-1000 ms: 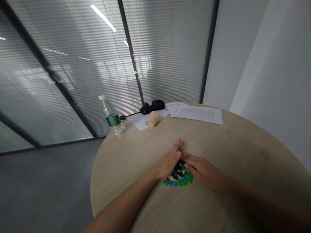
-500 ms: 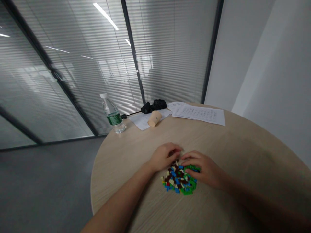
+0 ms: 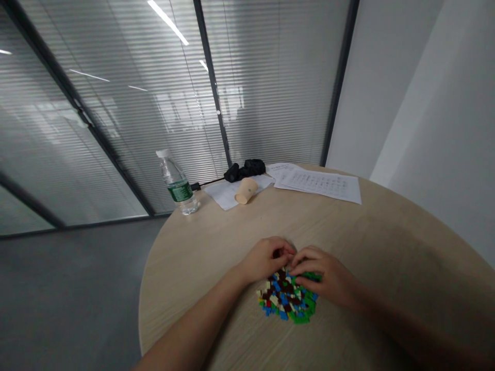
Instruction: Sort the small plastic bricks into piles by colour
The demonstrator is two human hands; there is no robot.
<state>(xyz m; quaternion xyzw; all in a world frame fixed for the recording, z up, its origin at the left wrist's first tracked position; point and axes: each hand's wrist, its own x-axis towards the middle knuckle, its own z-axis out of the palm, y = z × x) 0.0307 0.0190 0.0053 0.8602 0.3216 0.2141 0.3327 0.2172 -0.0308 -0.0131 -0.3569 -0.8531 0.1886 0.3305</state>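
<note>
The left hand [image 3: 266, 257] and the right hand [image 3: 324, 275] are close together, both half closed, with their fingertips almost meeting over the far edge of a low, loose heap of small plastic building bricks [image 3: 286, 301] in green, blue, dark brown, cream and a little red. Neither hand is clenched into a fist or spread flat. The right hand's fingers [image 3: 306, 266] lie over the green bricks on the heap's right side, while the left hand's fingers [image 3: 286, 249] curl in just beyond the heap. From where I stand, I can't tell whether either hand is pinching a brick.

The work in hand appears to be close finger work at the heap's far side. I'd judge that it calls for a light touch, because the bricks lie loose.

The heap sits toward the near edge of a round, pale wood-grain table [image 3: 390, 257]. Toward the far left stands a clear plastic water bottle with a green label [image 3: 178, 185]. To its right, a tan paper cup [image 3: 246, 190] lies on its side on a white sheet of paper [image 3: 224, 197]. Beyond them are a soft black bundle [image 3: 247, 170] and, at the far right, printed white papers [image 3: 320, 187].
</note>
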